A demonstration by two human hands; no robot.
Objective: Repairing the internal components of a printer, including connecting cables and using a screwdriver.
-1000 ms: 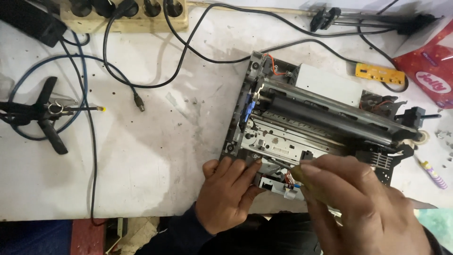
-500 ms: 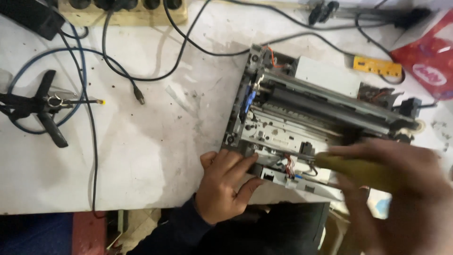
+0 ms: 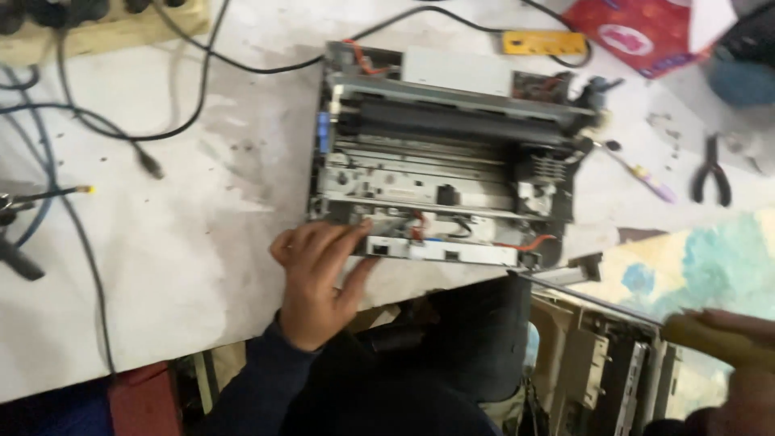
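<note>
Nearest, at the lower right edge: right hand [image 3: 739, 363], blurred, closed around a yellowish handle [image 3: 694, 329], off the table [image 3: 161, 266] and well apart from the work. Left hand [image 3: 316, 270] next, fingers spread and pressed flat against the front left corner of the opened printer chassis [image 3: 444, 153], thumb below the table edge. Chassis lying flat on the white table, black roller across its top, red wires at the front. Further right: purple pen [image 3: 650, 179], black pliers [image 3: 712, 171]. Farthest: yellow box [image 3: 542, 42], red packet [image 3: 638, 34], black cables [image 3: 121, 133].
</note>
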